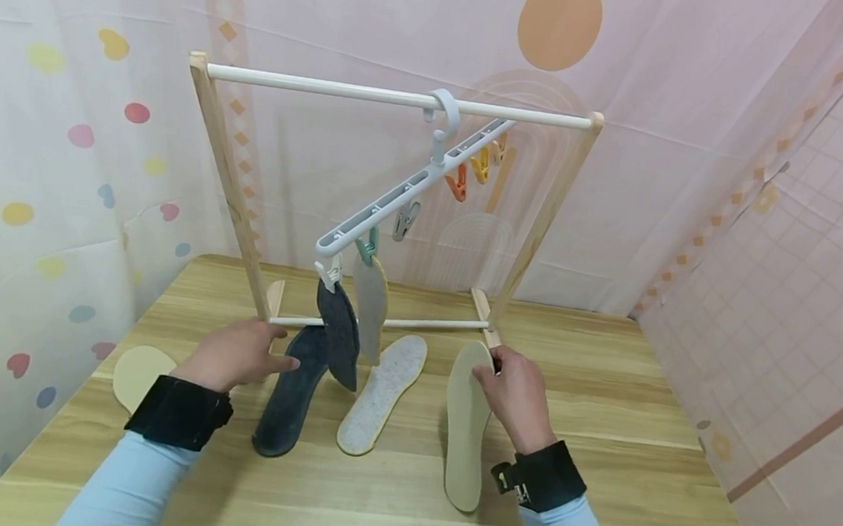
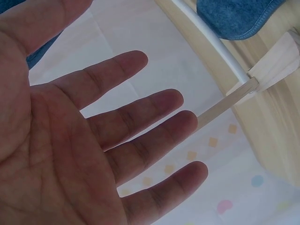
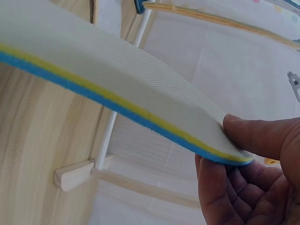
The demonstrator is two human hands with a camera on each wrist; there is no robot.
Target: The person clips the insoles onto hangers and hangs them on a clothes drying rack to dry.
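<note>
Right hand [image 1: 518,397] pinches the toe end of a cream insole [image 1: 467,434], thumb [image 3: 262,136] on the woven top face and curled fingers beneath. The insole runs from the grip toward 6 o'clock, its heel end nearest the viewer and low over the table [image 1: 635,482]. The right wrist view shows its build: fine-weave cream cloth over a yellow layer and a blue foam base, slightly bowed.

Left hand [image 1: 236,354] is flat and relaxed, fingers [image 2: 140,105] straight and spread, gripping nothing. Its fingertips lie at or just beside the edge of a dark grey insole [image 1: 289,398] with a fuzzy nap, lying flat at the hand's 3 o'clock.

Between the two hands lies a speckled pale felt insole [image 1: 383,393] with a tan rim. At 9 o'clock of the left wrist, a plain cream insole [image 1: 136,376] lies partly hidden.

Farther back stands a wooden drying frame [image 1: 230,171] with white rods. A white clip hanger [image 1: 413,187] hooks over the top rod at a tilt; a dark insole [image 1: 340,331] and a beige insole [image 1: 371,309] hang from its lower clips.
</note>
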